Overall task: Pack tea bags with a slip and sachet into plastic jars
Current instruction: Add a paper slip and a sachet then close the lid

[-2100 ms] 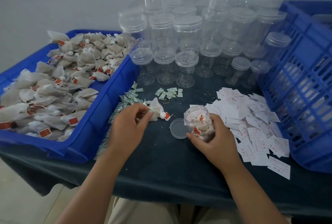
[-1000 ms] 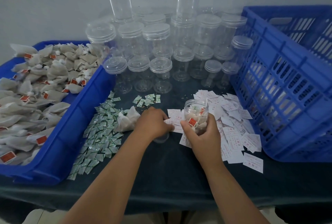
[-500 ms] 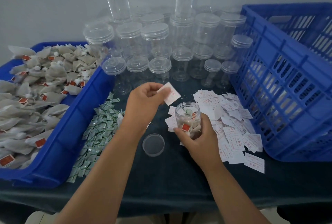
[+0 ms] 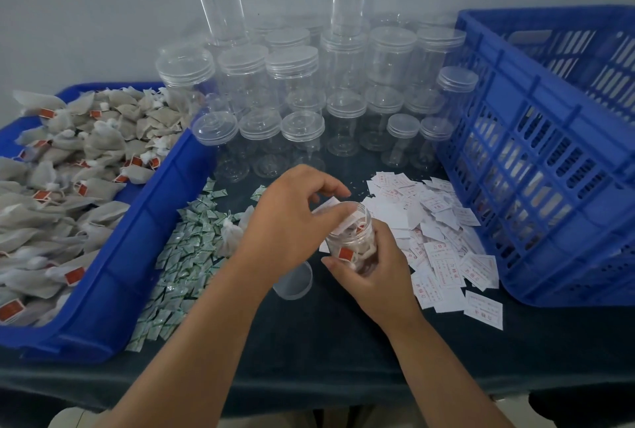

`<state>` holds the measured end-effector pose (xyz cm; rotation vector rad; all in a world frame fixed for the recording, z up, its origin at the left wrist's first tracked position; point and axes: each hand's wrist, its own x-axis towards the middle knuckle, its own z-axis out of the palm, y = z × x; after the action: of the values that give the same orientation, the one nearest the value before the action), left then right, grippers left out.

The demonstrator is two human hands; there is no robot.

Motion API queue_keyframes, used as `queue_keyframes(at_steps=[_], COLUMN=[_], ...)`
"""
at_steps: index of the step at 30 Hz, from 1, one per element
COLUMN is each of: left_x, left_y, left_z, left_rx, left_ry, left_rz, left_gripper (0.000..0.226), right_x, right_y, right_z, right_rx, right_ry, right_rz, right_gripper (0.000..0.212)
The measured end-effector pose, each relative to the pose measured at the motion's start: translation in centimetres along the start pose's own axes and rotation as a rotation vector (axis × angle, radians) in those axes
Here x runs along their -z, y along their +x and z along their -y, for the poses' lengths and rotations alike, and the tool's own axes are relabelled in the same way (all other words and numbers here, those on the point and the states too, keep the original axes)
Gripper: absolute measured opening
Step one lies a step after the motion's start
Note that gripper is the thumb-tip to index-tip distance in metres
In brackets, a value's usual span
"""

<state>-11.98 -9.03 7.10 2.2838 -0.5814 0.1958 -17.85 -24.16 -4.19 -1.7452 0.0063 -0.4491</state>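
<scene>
My right hand [image 4: 372, 274] grips a small clear plastic jar [image 4: 350, 242] that holds tea bags with red tags. My left hand [image 4: 292, 221] is at the jar's mouth and pinches a white paper slip [image 4: 343, 221], whose lower end dips into the jar. The jar's clear lid [image 4: 293, 281] lies on the dark cloth, partly under my left wrist. One loose tea bag [image 4: 232, 237] lies left of my left hand. Green-and-white sachets [image 4: 185, 256] are strewn beside it. A pile of white slips [image 4: 439, 238] lies right of the jar.
A blue tray [image 4: 113, 276] heaped with tea bags [image 4: 68, 170] fills the left. Several lidded clear jars [image 4: 302, 91] stand in rows at the back. A tall blue slatted crate [image 4: 549, 170] stands at the right. The table's front edge runs just below my forearms.
My left hand took a slip from the pile, lifted it, and has now brought it down to the jar's mouth. My right hand keeps holding the jar.
</scene>
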Motion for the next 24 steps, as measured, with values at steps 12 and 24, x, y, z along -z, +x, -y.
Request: queue_keyframes(at_steps=[12,24], left_x=[-1.4,-1.2], left_y=[-4.1,-4.2], left_z=[0.7,1.1], left_rx=[-0.155,-0.173], left_ry=[0.009,-0.118], left_rz=[0.019,-0.228], left_gripper=[0.044,0.044], right_x=[0.0,0.1], right_y=[-0.2,-0.2], right_z=[0.3,0.4], right_rx=[0.031,0.052], right_ry=[-0.059,-0.031], right_rz=[0.004,-0.013], right_gripper=[0.054,0.058])
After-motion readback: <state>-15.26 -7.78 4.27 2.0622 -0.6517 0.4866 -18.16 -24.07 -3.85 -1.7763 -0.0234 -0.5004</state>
